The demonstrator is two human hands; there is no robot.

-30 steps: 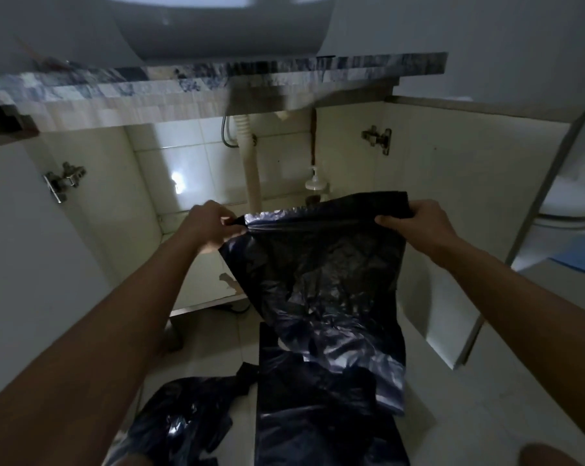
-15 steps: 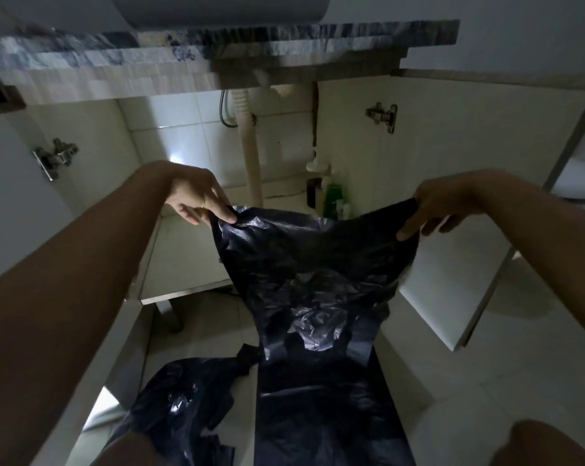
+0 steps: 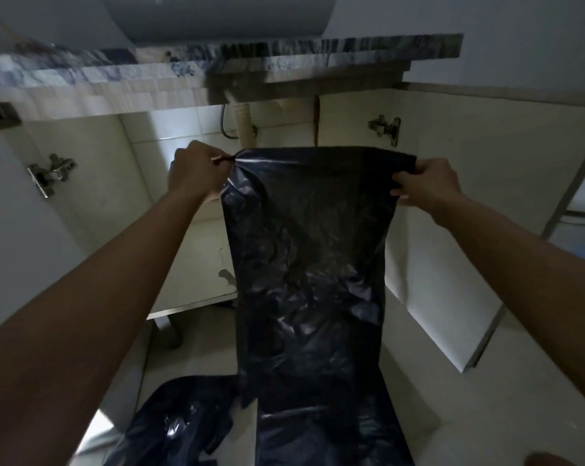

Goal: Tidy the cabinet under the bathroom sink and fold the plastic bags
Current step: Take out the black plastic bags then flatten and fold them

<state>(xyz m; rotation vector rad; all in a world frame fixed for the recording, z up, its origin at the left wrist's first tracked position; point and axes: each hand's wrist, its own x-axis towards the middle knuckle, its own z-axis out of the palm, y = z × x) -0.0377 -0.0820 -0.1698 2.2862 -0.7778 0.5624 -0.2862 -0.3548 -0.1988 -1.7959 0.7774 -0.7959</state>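
A large black plastic bag (image 3: 311, 264) hangs stretched flat in front of the open cabinet (image 3: 190, 257) under the sink. My left hand (image 3: 197, 169) pinches its top left corner. My right hand (image 3: 425, 183) grips the top right corner. The bag's upper edge is pulled taut between them, and its lower end reaches the floor. A flattened black bag (image 3: 328, 432) lies on the floor under it. Another crumpled black bag (image 3: 180, 428) lies to the lower left.
Both cabinet doors stand open, the right door (image 3: 469, 230) close beside my right arm. A white drain pipe (image 3: 244, 126) runs down the cabinet's back. The marble countertop (image 3: 217, 58) overhangs above. A toilet (image 3: 583, 210) sits at the far right.
Both hands lifted the bag higher and pulled its top edge straight. The bag, slack and bunched before, now hangs long and flat. The bottles at the cabinet's back are now hidden behind it.
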